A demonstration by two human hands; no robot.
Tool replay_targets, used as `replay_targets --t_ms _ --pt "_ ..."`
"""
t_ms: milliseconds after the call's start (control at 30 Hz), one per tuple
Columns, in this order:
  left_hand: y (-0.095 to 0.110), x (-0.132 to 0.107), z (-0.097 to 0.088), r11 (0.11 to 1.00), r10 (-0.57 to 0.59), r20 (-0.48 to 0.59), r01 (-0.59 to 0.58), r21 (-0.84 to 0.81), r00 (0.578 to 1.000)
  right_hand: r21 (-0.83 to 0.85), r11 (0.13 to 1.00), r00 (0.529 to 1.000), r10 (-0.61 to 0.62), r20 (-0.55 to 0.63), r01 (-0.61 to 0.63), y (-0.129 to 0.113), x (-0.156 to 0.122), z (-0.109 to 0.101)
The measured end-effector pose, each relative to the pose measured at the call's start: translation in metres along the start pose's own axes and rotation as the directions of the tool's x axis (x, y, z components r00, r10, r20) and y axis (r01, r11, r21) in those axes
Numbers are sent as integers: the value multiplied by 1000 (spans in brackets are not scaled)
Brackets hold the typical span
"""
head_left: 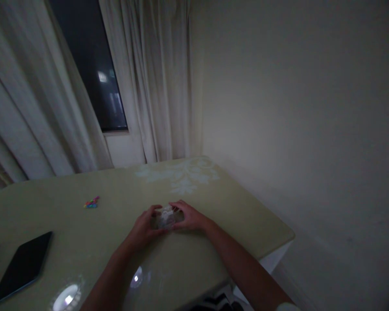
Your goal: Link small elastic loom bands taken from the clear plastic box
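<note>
**A room in a home, after dark**

Long pale curtains [155, 77] hang in soft folds on both sides of a window [94, 65] (black outside, with a few lit panes far off). A plain cream wall [294, 108] meets them in the corner. A table [233, 216] stands close by it, its glossy greenish top printed with a pale floral pattern [181, 175]. A dark tablet [22, 265] lies on the top, well apart from a small heap of coloured bits [91, 202]. These are household furnishings in dim indoor light.

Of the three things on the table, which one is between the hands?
The small clear box, held by the left hand and right hand. The dark tablet and coloured bits lie apart, leftward.
</note>
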State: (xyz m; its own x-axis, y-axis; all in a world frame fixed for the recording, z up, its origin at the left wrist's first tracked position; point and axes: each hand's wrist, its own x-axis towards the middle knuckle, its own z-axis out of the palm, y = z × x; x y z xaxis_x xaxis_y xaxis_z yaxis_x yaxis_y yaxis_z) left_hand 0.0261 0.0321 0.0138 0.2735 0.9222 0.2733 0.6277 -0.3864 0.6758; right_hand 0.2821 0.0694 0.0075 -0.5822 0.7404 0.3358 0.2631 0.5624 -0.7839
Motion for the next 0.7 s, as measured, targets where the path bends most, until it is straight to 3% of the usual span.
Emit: replay_targets --t_ms 167,300,367,567,700 --pt "-1 1 3 999 17 -25 -16 48 1000 169 983 983 101 -150 -75 -3 8 9" --pt "-5 1 4 997 24 -66 -19 79 998 200 972 955 169 -244 -121 3 19 7" --pt "-7 2 4 995 29 -93 -20 95 995 180 969 910 221 -349 -167 12 22 -4" --pt "-11 1 1 987 25 -196 7 158 980 27 912 700 333 -632 -409 42 3 -53" --pt "-7 1 -2 969 42 -211 12 249 977 -91 859 651 309 -694 -504 44 -14 -67"
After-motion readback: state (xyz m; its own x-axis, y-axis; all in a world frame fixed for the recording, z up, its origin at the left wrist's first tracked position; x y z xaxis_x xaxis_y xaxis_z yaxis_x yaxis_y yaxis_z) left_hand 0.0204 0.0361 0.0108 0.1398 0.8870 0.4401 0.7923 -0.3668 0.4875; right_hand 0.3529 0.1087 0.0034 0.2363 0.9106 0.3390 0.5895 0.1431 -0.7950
